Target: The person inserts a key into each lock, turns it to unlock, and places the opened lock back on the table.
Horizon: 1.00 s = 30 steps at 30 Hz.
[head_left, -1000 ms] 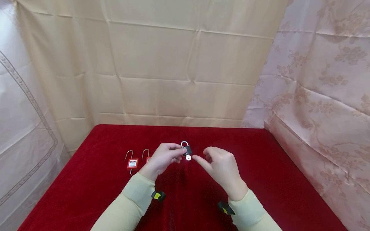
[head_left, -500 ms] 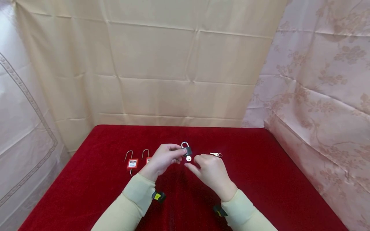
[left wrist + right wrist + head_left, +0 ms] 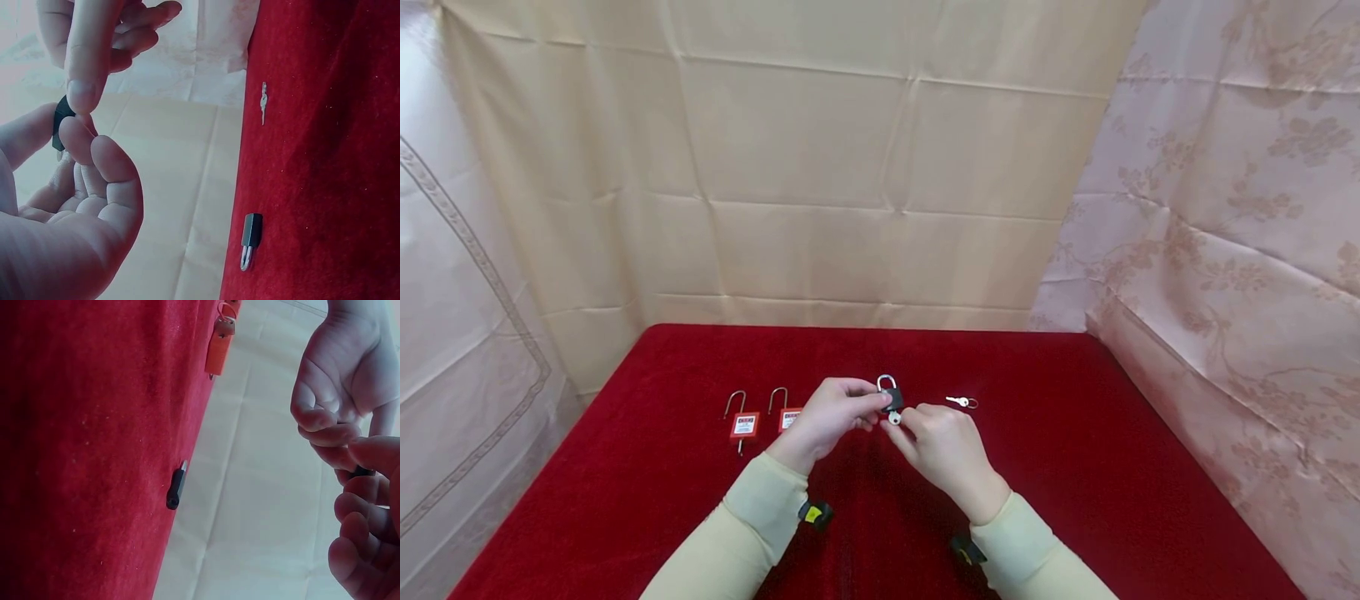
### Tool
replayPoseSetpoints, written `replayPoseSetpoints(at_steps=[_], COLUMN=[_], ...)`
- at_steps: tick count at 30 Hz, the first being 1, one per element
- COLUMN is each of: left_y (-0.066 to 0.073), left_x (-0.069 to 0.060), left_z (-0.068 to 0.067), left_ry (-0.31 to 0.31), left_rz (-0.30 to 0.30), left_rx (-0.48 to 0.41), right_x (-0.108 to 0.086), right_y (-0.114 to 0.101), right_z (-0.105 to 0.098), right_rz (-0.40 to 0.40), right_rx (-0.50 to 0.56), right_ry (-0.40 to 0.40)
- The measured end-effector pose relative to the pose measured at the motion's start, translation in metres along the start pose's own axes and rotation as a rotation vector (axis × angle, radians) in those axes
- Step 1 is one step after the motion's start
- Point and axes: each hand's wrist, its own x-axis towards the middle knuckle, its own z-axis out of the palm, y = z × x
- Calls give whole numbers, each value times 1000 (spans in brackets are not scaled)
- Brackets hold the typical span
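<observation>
In the head view my left hand (image 3: 831, 421) grips a small black padlock (image 3: 892, 399) between thumb and fingers, its silver shackle upward. A silver key (image 3: 894, 418) sticks out of the padlock's lower end. My right hand (image 3: 951, 450) pinches that key with thumb and index fingertips, just right of and below the lock. The left wrist view shows the black lock body (image 3: 61, 122) between both hands' fingers, which hide the key. Fingers cover most of the lock in the right wrist view, leaving a dark bit (image 3: 361, 471).
Two red padlocks (image 3: 744, 425) (image 3: 788, 418) with raised shackles lie at the left of the red-covered table (image 3: 625, 500). Loose keys on a ring (image 3: 962, 402) lie right of the hands. Another black padlock (image 3: 252, 230) lies on the cloth, hidden in the head view.
My right hand has moved left to the key and pinches it, uncovering the loose keys on the table. My left hand and the padlock have shifted slightly right and down.
</observation>
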Motion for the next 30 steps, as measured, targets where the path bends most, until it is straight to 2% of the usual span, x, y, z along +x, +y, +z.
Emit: replayPoseSetpoints(at_steps=[11, 23, 30], left_y=[0, 1, -2], left_x=[-1, -2, 0], left_z=[1, 0, 0], left_ry=[-4, 16, -3], left_rz=[2, 16, 38], left_rx=[12, 81, 89], right_x=[-1, 1, 0], right_y=[-2, -4, -5], right_z=[-1, -1, 1], right_rz=[21, 21, 10], right_rx=[-10, 2, -6], right_ry=[-23, -44, -51])
